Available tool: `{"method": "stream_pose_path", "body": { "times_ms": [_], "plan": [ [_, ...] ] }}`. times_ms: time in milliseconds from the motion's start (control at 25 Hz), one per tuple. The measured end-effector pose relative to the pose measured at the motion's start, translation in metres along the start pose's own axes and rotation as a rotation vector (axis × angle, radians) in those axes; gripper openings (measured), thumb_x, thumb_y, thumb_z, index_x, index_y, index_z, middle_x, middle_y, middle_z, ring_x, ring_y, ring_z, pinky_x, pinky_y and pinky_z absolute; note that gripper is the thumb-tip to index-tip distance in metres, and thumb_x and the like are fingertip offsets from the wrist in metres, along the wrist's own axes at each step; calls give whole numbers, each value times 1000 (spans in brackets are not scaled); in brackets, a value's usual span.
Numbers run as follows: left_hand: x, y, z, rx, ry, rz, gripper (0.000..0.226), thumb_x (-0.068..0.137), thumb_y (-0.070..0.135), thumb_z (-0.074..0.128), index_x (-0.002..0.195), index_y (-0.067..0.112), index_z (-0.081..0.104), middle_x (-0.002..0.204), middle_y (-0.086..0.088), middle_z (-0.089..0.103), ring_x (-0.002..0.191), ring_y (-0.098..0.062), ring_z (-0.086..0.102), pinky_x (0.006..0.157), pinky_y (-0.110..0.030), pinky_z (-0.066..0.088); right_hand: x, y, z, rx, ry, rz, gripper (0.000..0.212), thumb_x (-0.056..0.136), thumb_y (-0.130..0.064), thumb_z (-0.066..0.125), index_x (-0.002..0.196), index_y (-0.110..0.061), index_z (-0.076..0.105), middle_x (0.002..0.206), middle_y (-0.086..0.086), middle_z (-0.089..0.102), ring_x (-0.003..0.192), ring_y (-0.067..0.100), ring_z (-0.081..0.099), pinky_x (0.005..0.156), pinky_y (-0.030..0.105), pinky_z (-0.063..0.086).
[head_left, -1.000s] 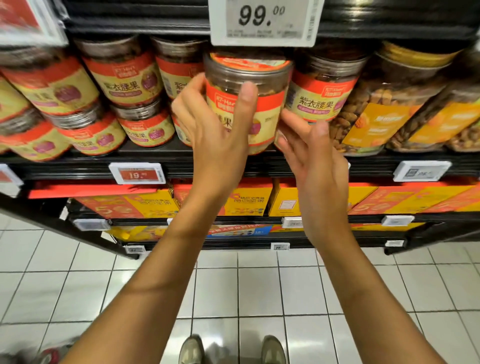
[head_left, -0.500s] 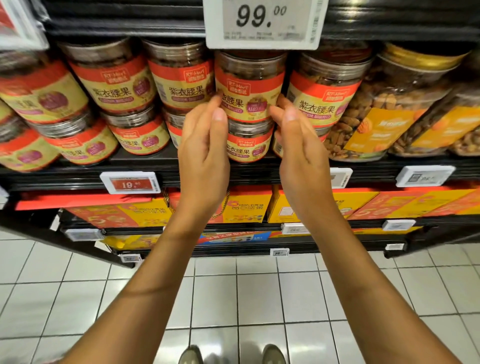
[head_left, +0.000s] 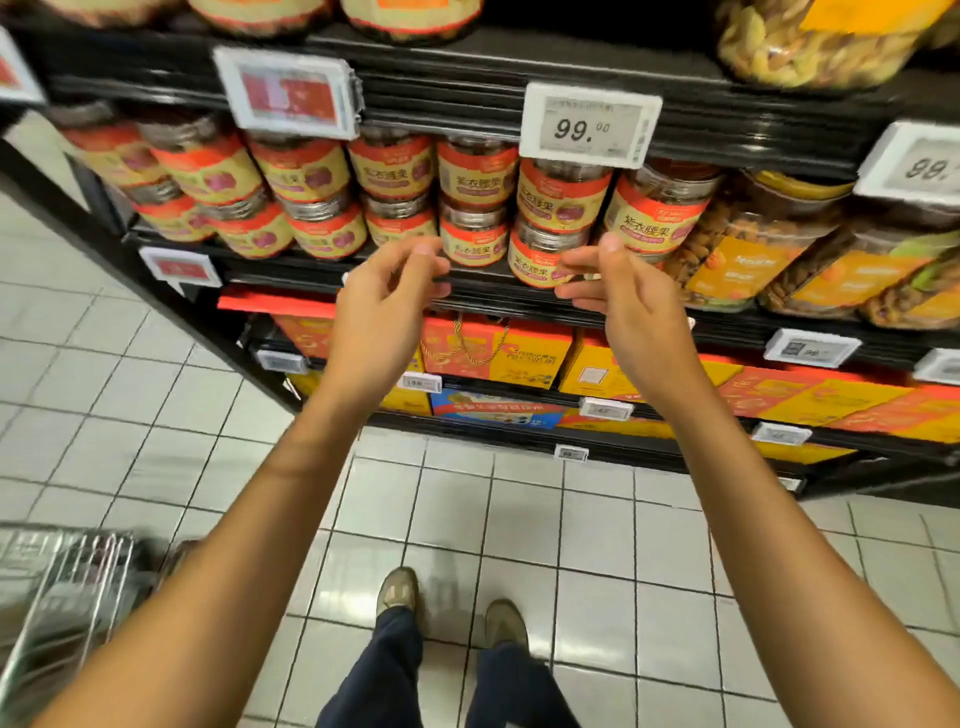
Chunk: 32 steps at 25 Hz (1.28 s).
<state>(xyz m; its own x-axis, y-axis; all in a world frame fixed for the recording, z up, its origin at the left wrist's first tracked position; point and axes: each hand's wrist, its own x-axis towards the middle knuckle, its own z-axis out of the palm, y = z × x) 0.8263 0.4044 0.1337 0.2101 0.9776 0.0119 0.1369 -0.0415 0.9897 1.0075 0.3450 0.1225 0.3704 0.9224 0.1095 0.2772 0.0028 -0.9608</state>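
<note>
Jars (head_left: 535, 260) with red-and-cream labels stand stacked two high

Jars (head_left: 561, 202) on shelf (head_left: 283, 274), boxes (head_left: 524, 353) below

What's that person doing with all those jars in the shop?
A person stands at a black shop shelf stacked two-high with round clear plastic jars bearing red-and-yellow labels. The left hand and the right hand hover just in front of the lower jars, fingers loosely curled, holding nothing. A wire metal shopping cart waits at the person's left.
</note>
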Motion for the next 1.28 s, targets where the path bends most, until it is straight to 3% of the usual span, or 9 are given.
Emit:
{"method": "stream_pose_path", "body": {
  "times_ms": [240, 360, 520, 680, 840, 920, 1040, 1160, 1280],
  "plan": [
    [-128, 19, -80, -115, 244, -178, 19, 97, 17, 46, 89, 21, 62, 81, 1, 63, 65, -6, 64, 69, -17, 48, -46, -47, 50, 47, -367, -1, 35, 97, -35, 30, 93, -22, 63, 94, 4, 67, 82, 18, 66, 77, 25, 53],
    [-178, 15, -126, -144, 458, -236, 19, 97, 16, 45, 90, 19, 62, 82, -1, 65, 61, -2, 64, 60, -10, 46, -66, -75, 108, 148, -528, -74, 37, 95, -31, 31, 94, -12, 62, 87, 5, 66, 74, 9, 65, 70, 15, 50],
    [-248, -3, -219, -166, 768, -257, 20, 98, 14, 43, 91, 19, 61, 83, 0, 65, 63, -4, 64, 65, -19, 47, -119, -115, 223, 236, -838, -133, 35, 92, -32, 32, 96, -14, 61, 83, 1, 67, 73, 4, 65, 72, 16, 50],
    [-304, -20, -327, -188, 1010, -215, 18, 96, 10, 45, 90, 15, 61, 71, 7, 68, 57, 1, 62, 56, -10, 48, -187, -152, 351, 261, -1104, -236, 30, 92, -32, 33, 93, -22, 62, 83, -5, 68, 76, 4, 66, 74, 16, 49],
    [-367, -36, -466, -130, 1143, -259, 20, 97, 12, 44, 90, 19, 61, 63, 14, 68, 56, 3, 62, 58, -10, 46, -269, -202, 500, 280, -1276, -277, 29, 93, -34, 34, 93, -27, 63, 87, -8, 69, 87, 8, 67, 86, 25, 51],
    [-397, -46, -540, -122, 1177, -303, 21, 97, 13, 44, 87, 20, 61, 62, 14, 68, 55, 3, 62, 55, -9, 45, -303, -221, 574, 250, -1327, -239, 31, 98, -29, 33, 96, -20, 63, 90, -3, 69, 85, 7, 66, 81, 21, 50],
    [-422, -75, -627, -147, 1233, -455, 18, 94, 12, 49, 82, 18, 61, 68, 6, 68, 56, -5, 62, 56, -15, 45, -329, -223, 665, 3, -1394, -149, 36, 102, -29, 32, 102, -11, 63, 98, 9, 69, 81, 14, 63, 73, 24, 48],
    [-434, -138, -685, -179, 1193, -643, 21, 93, 10, 49, 76, 16, 58, 74, -5, 61, 62, -16, 57, 53, -15, 45, -342, -193, 742, -384, -1425, -173, 39, 101, -35, 33, 95, -12, 64, 85, 0, 64, 76, 17, 58, 63, 27, 41],
    [-426, -209, -689, -285, 1153, -853, 26, 95, 9, 45, 71, 11, 54, 72, -10, 55, 60, -19, 52, 56, -22, 42, -338, -139, 787, -861, -1395, -188, 34, 100, -21, 36, 102, 2, 61, 107, 23, 60, 101, 33, 57, 70, 31, 39]
  ]
}}
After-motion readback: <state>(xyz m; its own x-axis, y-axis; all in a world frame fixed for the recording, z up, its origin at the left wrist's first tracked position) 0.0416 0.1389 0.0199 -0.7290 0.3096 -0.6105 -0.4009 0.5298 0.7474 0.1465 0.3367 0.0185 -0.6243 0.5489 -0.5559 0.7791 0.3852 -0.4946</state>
